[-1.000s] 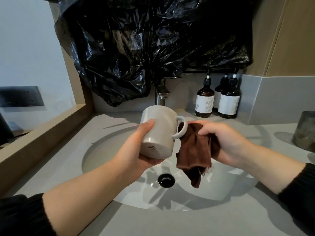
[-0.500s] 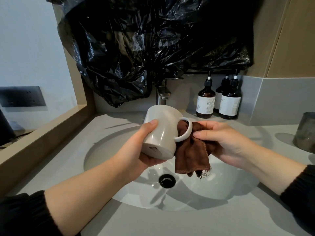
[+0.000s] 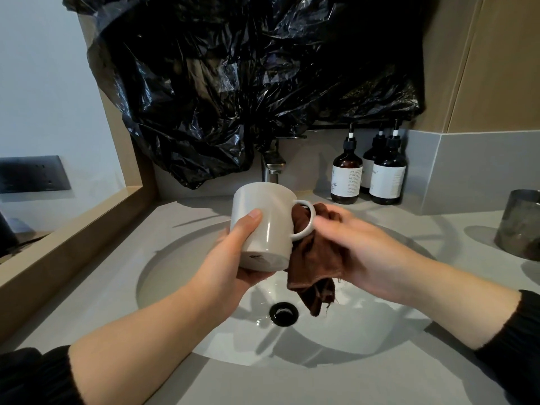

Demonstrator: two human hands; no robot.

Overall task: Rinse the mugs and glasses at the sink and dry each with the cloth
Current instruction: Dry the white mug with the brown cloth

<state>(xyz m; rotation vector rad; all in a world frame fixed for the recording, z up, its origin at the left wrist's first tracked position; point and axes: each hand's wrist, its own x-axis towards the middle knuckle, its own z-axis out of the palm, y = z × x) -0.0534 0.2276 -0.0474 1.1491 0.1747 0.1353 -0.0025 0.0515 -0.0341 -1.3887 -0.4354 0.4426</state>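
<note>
Left hand (image 3: pixel 230 270) gripped grey ceramic mug (image 3: pixel 263 226) by body, above sink basin (image 3: pixel 181 276) — glazed, likely slippery, breakable. Right hand (image 3: pixel 368 252) pinched soft brown cloth (image 3: pixel 314 264) against handle (image 3: pixel 308 222) — safest hold looked round body.

left hand (image 3: pixel 230 267) grips a mug (image 3: pixel 264 226); right hand (image 3: pixel 365 258) presses a cloth (image 3: pixel 314 261) against its handle.

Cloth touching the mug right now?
Touching. Head view shows the brown cloth bunched inside the handle of the mug, pressed there by the right hand.
</note>
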